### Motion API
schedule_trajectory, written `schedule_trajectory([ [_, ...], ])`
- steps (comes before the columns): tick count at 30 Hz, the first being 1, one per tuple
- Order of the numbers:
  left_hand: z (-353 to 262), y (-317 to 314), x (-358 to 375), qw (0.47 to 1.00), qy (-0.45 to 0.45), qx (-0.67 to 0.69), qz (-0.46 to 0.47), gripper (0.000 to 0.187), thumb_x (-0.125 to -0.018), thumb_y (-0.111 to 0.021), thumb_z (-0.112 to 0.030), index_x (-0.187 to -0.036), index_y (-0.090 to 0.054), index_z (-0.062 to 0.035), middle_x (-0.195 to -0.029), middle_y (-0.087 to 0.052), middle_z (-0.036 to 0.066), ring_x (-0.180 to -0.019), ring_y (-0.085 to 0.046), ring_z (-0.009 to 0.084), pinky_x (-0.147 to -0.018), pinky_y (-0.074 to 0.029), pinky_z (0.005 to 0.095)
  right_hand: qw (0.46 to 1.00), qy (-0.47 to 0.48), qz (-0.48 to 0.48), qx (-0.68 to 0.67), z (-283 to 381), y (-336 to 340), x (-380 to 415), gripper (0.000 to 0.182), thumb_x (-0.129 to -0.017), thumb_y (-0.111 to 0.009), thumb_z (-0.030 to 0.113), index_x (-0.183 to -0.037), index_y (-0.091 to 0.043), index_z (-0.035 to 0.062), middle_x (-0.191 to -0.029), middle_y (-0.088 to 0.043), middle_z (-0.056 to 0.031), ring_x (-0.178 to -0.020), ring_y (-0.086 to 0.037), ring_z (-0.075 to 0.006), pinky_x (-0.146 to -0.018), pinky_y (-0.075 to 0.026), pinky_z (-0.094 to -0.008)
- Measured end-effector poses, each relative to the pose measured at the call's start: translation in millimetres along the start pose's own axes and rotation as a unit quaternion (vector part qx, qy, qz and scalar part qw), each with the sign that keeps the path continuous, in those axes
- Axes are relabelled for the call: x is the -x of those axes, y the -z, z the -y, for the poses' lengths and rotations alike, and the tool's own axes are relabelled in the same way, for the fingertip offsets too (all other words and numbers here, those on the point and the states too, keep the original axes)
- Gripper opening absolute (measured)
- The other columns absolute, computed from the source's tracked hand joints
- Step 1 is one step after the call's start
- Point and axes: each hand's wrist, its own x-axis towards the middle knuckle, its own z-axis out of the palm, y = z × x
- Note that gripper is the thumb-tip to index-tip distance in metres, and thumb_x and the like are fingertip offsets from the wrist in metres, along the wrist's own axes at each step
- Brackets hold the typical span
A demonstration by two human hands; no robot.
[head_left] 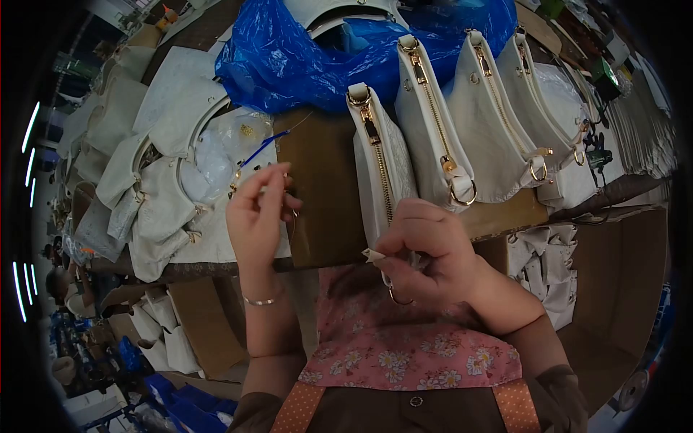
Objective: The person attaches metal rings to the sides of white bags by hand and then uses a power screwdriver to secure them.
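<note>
My left hand [258, 215] is raised over the left part of the work surface, its thumb and fingers pinched together. Something small and a thin thread show at those fingertips, too fine to make out. A cream handbag [375, 148] with a gold zipper stands upright in front of me. At its near end, my right hand [432, 249] pinches a small white leather tab [374, 255] between thumb and curled fingers. Just under that hand hangs a gold ring [398, 297]. Part of the bag's near end is hidden behind the right hand.
More cream handbags [437, 115] stand in a row to the right. Blue plastic sheeting [267, 61] lies behind them. Unfinished bags [155, 206] and a clear plastic bag [216, 155] of small gold parts are at left. Cardboard boxes [613, 281] hold white pieces below.
</note>
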Motion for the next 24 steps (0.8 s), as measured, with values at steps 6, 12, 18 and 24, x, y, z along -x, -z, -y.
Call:
schedule_trajectory([
  [6,117.7,59.6,-81.4,0.861,-0.153,-0.473,-0.104,0.026,-0.081,-0.063,-0.012,-0.106,-0.065,-0.0046,-0.082,-0.061,0.013,-0.078,-0.059,0.0278,-0.07,-0.047,0.0328,1.0,0.016,-0.002,-0.013,-5.2,-5.3,-1.1,0.006,-0.066,-0.063,0.003,-0.072,-0.059,0.004,-0.063,-0.051,-0.0036,-0.057,-0.046,-0.0194,-0.052,-0.037,-0.0302],
  [12,118.1,68.0,-86.2,0.916,-0.028,-0.396,-0.064,0.015,-0.079,-0.061,-0.009,-0.093,-0.064,-0.0036,-0.082,-0.06,0.017,-0.073,-0.058,0.0324,-0.069,-0.047,0.0357,1.0,0.004,-0.005,-0.016,-2.7,-4.2,-0.8,0.007,-0.067,-0.064,0.004,-0.068,-0.058,0.0051,-0.062,-0.049,-0.003,-0.056,-0.045,-0.0185,-0.052,-0.036,-0.0304],
  [18,76.7,40.1,-45.9,0.996,-0.034,-0.051,-0.071,0.006,-0.088,-0.054,-0.005,-0.093,-0.056,-0.0028,-0.08,-0.063,0.009,-0.063,-0.058,0.0154,-0.06,-0.046,0.0265,0.999,-0.004,-0.018,-0.027,-3.5,-4.8,0.9,0.006,-0.067,-0.064,0.004,-0.067,-0.058,0.0049,-0.06,-0.049,-0.0024,-0.056,-0.044,-0.018,-0.053,-0.035,-0.0301],
  [24,4.2,-14.5,38.2,0.959,-0.018,0.238,0.156,0.011,-0.089,-0.052,-0.001,-0.1,-0.053,-0.0009,-0.086,-0.062,0.008,-0.07,-0.059,0.0125,-0.06,-0.045,0.0215,1.0,-0.023,-0.015,-0.016,-0.9,-4.7,-0.2,0.005,-0.069,-0.063,0.002,-0.069,-0.059,0.0042,-0.06,-0.05,-0.0048,-0.055,-0.048,-0.0184,-0.05,-0.037,-0.0299],
])
